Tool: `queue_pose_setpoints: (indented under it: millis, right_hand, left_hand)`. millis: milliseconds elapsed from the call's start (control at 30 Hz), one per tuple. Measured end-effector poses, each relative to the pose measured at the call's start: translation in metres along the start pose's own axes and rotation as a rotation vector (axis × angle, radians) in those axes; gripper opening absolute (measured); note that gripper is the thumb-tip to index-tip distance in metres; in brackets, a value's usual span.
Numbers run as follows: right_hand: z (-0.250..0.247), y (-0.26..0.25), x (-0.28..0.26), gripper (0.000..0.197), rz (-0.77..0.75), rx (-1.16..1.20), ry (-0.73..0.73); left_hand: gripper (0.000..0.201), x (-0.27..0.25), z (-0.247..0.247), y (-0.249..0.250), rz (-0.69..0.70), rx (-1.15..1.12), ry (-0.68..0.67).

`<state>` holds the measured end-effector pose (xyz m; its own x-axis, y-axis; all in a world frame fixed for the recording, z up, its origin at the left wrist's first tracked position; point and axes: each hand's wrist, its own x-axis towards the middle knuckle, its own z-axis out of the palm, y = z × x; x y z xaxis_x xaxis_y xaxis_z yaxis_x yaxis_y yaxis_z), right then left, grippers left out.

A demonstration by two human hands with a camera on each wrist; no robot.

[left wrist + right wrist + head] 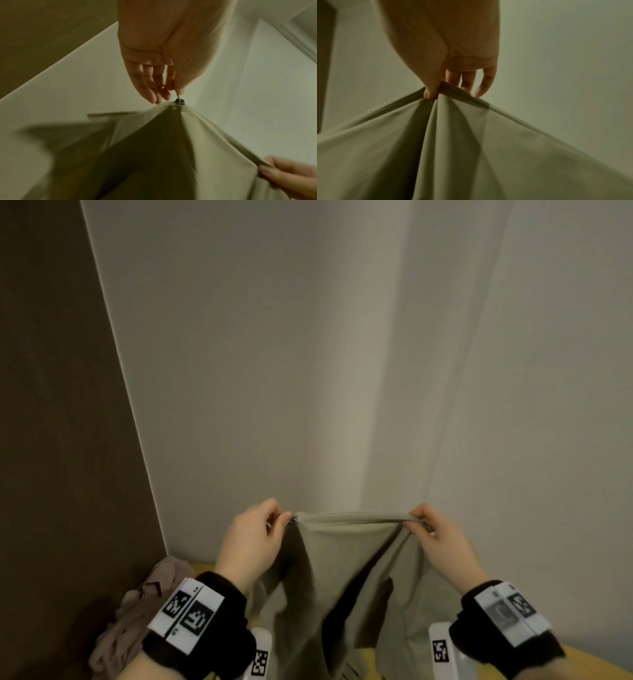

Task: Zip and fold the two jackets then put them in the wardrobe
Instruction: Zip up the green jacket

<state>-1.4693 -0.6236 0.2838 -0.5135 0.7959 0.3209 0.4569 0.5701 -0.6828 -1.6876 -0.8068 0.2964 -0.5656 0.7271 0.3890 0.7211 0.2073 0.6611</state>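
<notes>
Person faces a pale wall corner (342,371), brown panel (51,405) at the left; no container in sight, whether the panel belongs to a wardrobe I cannot tell; yellowish worktop (582,659) shows low down at the right

Olive jacket (342,559) held up in the air between both hands, in front of the corner; its taut top edge runs level, left to right, from one hand to the other, and that stretched edge is the zipped seam line; the rest of the cloth hangs down from it in folds toward the worktop; lower part out of frame

Left hand (250,542): thumb and forefinger pinch the small dark zipper pull (179,100) at the left end of the edge; other fingers (149,86) loosely extended beside it, tips near the cloth

Right hand (442,542): thumb clamps the jacket edge against the fingers (467,79) at the right end; cloth fans out below the grip in deep pleats; zipper teeth run off along the edge on both sides of the thumb

Second jacket (137,611), dusty pink-brown, lies crumpled in a heap at lower left against the brown panel, well apart from the held one; black wrist bands with printed markers on both wrists
</notes>
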Motion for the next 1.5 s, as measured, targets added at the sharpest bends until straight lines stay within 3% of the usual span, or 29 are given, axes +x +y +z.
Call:
queue_pose_setpoints:
  millis: [200, 433, 500, 633, 867, 967, 1267, 1367, 1500]
  right_hand:
    - [-0.029, 0.047, -0.001, 0.012, 0.134, -0.016, 0.151]
    - [-0.018, 0.062, -0.005, 0.01, 0.201, -0.012, 0.128]
    - [-0.015, 0.059, -0.006, 0.02, 0.205, 0.033, 0.094]
    - [-0.004, 0.034, -0.011, 0.039, 0.118, 0.087, -0.03]
    - [0.039, -0.049, -0.018, 0.005, -0.16, 0.181, -0.216]
    - [0.058, -0.066, -0.022, 0.018, -0.248, 0.095, -0.228]
    - [0.066, -0.08, -0.027, 0.025, -0.256, 0.035, -0.15]
    - [0.064, -0.082, -0.022, 0.022, -0.163, 0.204, -0.089]
    - [0.047, -0.086, -0.013, 0.02, -0.061, 0.435, -0.026]
  left_hand:
    - [0.024, 0.012, -0.028, -0.006, -0.014, 0.017, 0.106]
    - [0.027, 0.019, -0.031, 0.012, -0.016, -0.072, 0.159]
    - [0.027, 0.022, -0.034, 0.015, -0.03, -0.097, 0.158]
    - [0.026, 0.024, -0.035, 0.027, 0.09, -0.083, 0.146]
    - [0.023, 0.013, -0.001, 0.053, 0.305, 0.135, -0.037]
    - [0.022, 0.011, 0.003, 0.051, 0.322, 0.119, -0.037]
    - [0.027, 0.013, -0.007, 0.028, 0.223, 0.072, -0.015]
    - [0.039, 0.01, -0.004, 0.016, 0.03, 0.051, -0.142]
    - [0.053, 0.0, 0.008, -0.011, -0.136, 0.021, -0.502]
